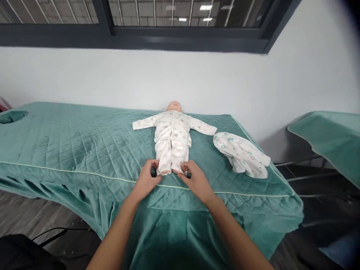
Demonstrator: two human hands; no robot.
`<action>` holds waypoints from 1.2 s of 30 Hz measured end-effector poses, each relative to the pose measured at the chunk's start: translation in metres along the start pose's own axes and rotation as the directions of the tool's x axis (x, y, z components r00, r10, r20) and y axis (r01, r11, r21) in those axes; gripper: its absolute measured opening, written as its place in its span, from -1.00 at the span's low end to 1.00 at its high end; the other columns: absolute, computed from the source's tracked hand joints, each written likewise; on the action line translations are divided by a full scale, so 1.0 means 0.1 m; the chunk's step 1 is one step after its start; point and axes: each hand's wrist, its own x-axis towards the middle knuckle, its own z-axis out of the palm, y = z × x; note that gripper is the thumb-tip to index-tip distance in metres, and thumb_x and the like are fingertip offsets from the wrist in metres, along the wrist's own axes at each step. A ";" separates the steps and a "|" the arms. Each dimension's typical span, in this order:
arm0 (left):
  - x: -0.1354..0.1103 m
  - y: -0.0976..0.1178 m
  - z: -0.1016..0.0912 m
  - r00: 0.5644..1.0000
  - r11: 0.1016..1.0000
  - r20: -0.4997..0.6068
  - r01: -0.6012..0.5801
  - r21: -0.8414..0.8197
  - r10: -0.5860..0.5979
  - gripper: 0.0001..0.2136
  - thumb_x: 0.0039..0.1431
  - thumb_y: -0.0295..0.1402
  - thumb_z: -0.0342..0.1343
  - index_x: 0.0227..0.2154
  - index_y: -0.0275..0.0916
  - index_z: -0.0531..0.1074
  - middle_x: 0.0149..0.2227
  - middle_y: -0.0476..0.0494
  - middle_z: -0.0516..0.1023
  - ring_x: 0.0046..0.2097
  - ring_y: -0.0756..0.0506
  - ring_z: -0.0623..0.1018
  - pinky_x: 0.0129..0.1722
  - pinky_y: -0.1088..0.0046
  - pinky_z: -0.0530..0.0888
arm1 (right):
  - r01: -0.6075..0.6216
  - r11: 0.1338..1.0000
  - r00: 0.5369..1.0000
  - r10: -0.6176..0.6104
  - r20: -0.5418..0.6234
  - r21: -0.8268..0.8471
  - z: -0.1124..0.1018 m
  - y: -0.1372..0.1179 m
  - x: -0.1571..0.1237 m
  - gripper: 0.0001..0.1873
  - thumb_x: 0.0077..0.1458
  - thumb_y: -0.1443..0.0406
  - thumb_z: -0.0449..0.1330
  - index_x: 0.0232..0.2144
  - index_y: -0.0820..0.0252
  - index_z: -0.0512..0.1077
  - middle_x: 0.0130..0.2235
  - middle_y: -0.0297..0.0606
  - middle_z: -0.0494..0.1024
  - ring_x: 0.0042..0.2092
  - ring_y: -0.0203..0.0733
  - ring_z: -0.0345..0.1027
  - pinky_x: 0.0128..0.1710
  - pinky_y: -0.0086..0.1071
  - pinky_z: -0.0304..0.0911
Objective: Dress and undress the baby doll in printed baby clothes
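Observation:
A baby doll (174,106) lies on its back on the green quilted cover, head toward the wall and arms spread wide. It wears a white printed jacket (172,125) and white trousers (164,153). My left hand (147,176) pinches the outer edge of one trouser cuff between thumb and fingers. On the opposite side, my right hand (196,179) grips the other cuff the same way. The doll's feet barely show inside the leg openings.
A crumpled white printed cloth (243,153) lies right of the doll. The green cover (70,138) drapes over the bed's front edge and has a hole at far left. A barred window (182,37) is above the white wall; another green-covered surface (332,131) stands at right.

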 end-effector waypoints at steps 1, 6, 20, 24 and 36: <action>-0.01 0.00 0.01 1.000 0.999 -0.014 -0.013 0.037 0.013 -0.65 0.03 -0.45 0.17 -0.07 -0.22 0.35 -0.07 -0.15 0.48 -0.01 -0.14 0.47 0.07 0.30 0.34 | 0.007 1.000 1.000 -0.008 -0.015 -0.024 0.02 0.00 -0.02 -0.93 0.17 0.28 0.18 -0.27 0.14 0.38 -0.21 -0.24 0.44 -0.15 -0.14 0.34 -0.11 -0.26 0.26; -0.05 0.02 0.08 0.987 1.000 -0.158 0.011 0.007 -0.010 -0.87 0.07 -0.36 0.13 -0.29 -0.22 0.39 -0.31 -0.05 0.45 -0.23 -0.10 0.44 -0.17 0.37 0.35 | 0.011 1.000 0.990 -0.010 -0.140 0.003 0.01 -0.03 -0.06 -0.96 0.12 0.30 0.13 -0.37 0.14 0.37 -0.29 -0.28 0.43 -0.24 -0.17 0.33 -0.19 -0.29 0.27; -0.20 0.07 -0.02 0.958 0.982 -0.280 0.013 -0.187 -0.066 -0.88 -0.05 -0.46 0.07 -0.38 -0.21 0.33 -0.43 0.06 0.35 -0.38 -0.01 0.35 -0.33 0.48 0.27 | 0.032 0.999 0.998 -0.030 -0.055 0.033 -0.27 -0.04 -0.19 -0.93 0.05 0.29 0.16 -0.36 0.15 0.39 -0.29 -0.29 0.45 -0.23 -0.17 0.34 -0.19 -0.28 0.27; 0.02 -0.15 -0.20 0.956 0.958 -0.287 -0.021 -0.286 -0.065 -0.80 -0.07 -0.44 0.04 -0.31 -0.21 0.37 -0.31 -0.02 0.45 -0.22 -0.06 0.46 -0.20 0.44 0.36 | -0.079 0.989 0.985 0.058 0.162 0.127 -0.50 0.15 -0.21 -0.83 0.12 0.18 0.23 -0.28 0.15 0.44 -0.26 -0.30 0.50 -0.20 -0.17 0.38 -0.16 -0.30 0.28; 1.16 -0.18 -0.13 0.962 0.965 -0.080 -0.262 0.003 0.261 -0.70 0.12 -0.54 -0.04 -0.16 -0.16 0.50 -0.05 -0.17 0.45 0.03 -0.13 0.45 0.06 0.29 0.37 | 0.095 0.990 0.992 -0.102 -0.073 -0.103 -0.41 0.34 1.17 -0.84 0.30 0.18 0.08 -0.23 0.10 0.41 -0.19 -0.23 0.47 -0.13 -0.12 0.36 -0.12 -0.25 0.26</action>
